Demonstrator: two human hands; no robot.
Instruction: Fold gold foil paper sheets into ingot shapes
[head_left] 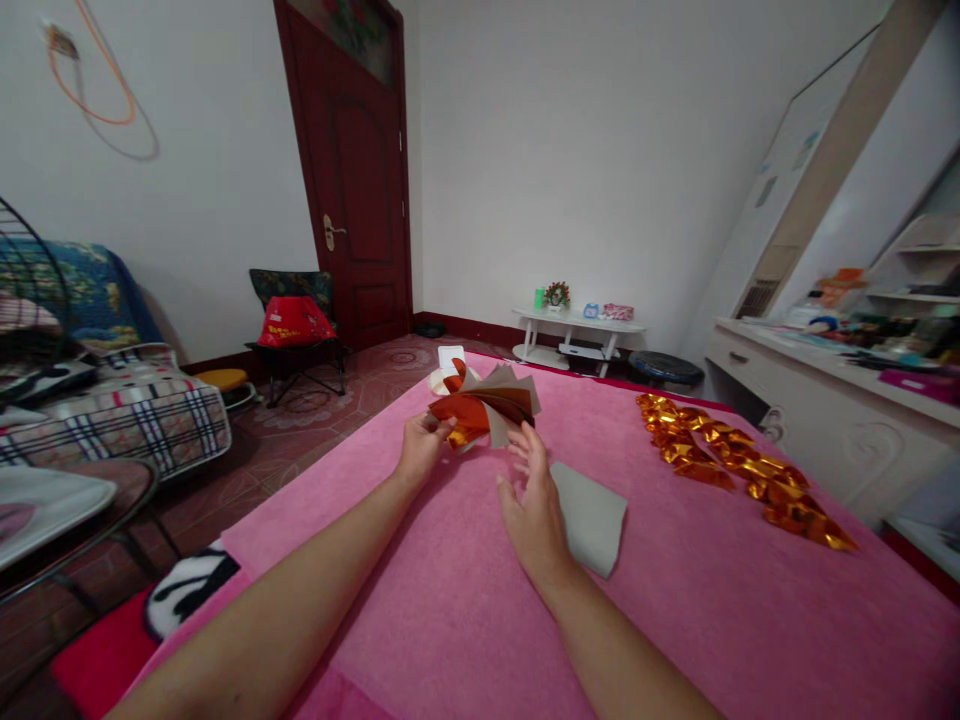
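A fanned bundle of paper sheets (512, 396), grey on one face and shiny copper-gold on the other, is held just above the pink cloth. My left hand (421, 445) pinches the gold foil paper at the bundle's left end. At the right end my right hand (534, 505) has its fingers stretched and apart, the tips close to or touching the sheets; which of the two I cannot tell. A flat stack of grey paper (589, 518) lies beside my right wrist. Behind the bundle sits a small white item (451, 356), partly hidden.
Rows of folded gold foil pieces (690, 450) lie on the right of the pink-covered table (420, 610). Farther right stands a cluttered white counter (810, 350). Beyond are a low white table (577, 322), a round black stool (666, 368) and a chair with a red bag (297, 322).
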